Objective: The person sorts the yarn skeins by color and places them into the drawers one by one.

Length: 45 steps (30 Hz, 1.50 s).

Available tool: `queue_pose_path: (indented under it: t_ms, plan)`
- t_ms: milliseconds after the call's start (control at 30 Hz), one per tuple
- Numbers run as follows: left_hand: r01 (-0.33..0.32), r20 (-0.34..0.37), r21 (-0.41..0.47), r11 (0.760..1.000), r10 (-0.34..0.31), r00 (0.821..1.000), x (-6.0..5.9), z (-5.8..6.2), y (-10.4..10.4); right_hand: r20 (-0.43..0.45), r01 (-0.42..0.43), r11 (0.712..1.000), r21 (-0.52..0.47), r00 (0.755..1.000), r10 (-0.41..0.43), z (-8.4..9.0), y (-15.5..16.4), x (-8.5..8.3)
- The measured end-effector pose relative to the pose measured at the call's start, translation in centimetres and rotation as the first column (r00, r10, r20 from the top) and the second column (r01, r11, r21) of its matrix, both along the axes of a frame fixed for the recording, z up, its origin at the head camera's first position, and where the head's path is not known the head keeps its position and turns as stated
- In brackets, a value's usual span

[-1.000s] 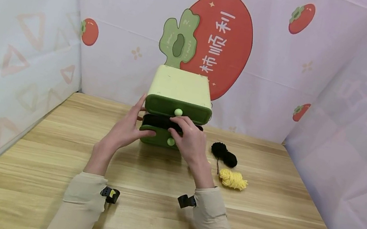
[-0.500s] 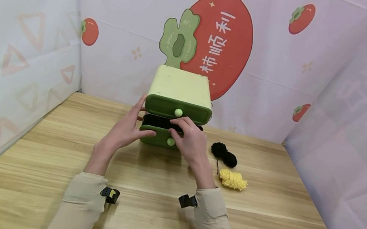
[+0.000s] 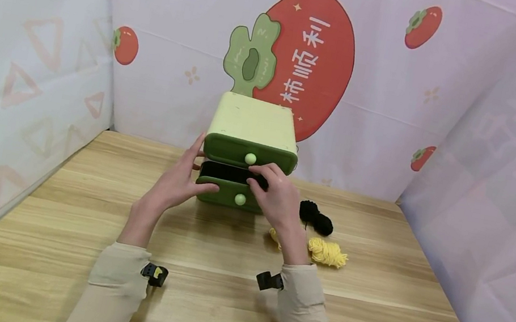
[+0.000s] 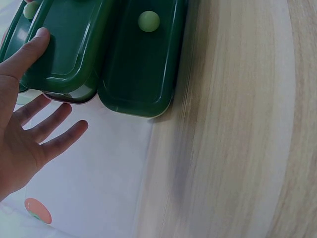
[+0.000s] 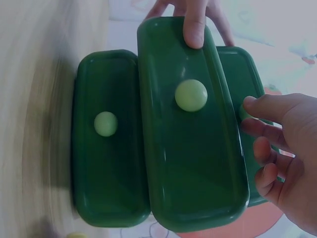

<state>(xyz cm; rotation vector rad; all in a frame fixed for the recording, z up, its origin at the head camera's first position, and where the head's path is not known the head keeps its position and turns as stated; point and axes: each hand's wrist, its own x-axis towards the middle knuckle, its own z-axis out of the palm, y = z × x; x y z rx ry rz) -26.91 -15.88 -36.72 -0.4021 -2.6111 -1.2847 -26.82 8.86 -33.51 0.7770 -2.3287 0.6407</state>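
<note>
Head view shows the right hand (image 3: pixel 278 199) shifted a little to the right since half a second ago, its fingertips now at the right part of the opening above the pulled-out drawer (image 3: pixel 230 193), and a bit of yellow yarn (image 3: pixel 327 252) now peeks out on the near side of its wrist. The left hand (image 3: pixel 174 184) has kept its place at the left end of that drawer: thumb pressed on the front face, fingers spread and straight up along the side of the green drawer box (image 3: pixel 253 131). The right hand's fingers are curled over the drawer's top edge; whether they pinch anything cannot be told. Black yarn (image 3: pixel 316 218) lies on the wooden table (image 3: pixel 392 311), just right of the box.
</note>
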Motion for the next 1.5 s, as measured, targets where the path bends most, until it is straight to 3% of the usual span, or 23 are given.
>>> queue_pose_path:
  t_ms: [367, 900, 1500]
  plan:
    - [-0.004, 0.01, 0.002, 1.0, 0.004, 1.0, 0.0, 0.1, 0.1, -0.021, 0.025, 0.999, -0.034, 0.999, -0.026, 0.2, 1.2, -0.5]
    - [-0.003, 0.01, -0.001, 1.0, 0.003, 1.0, -0.1, 0.1, 0.2, 0.018, 0.045, 0.995, -0.091, 0.999, -0.043, 0.7, 3.3, -1.0]
    - [-0.008, 0.003, 0.0, 1.0, 0.008, 1.0, -0.1, -0.2, 0.2, 0.091, 0.181, 0.971, -0.157, 0.982, -0.168, 0.5, 7.1, -2.3]
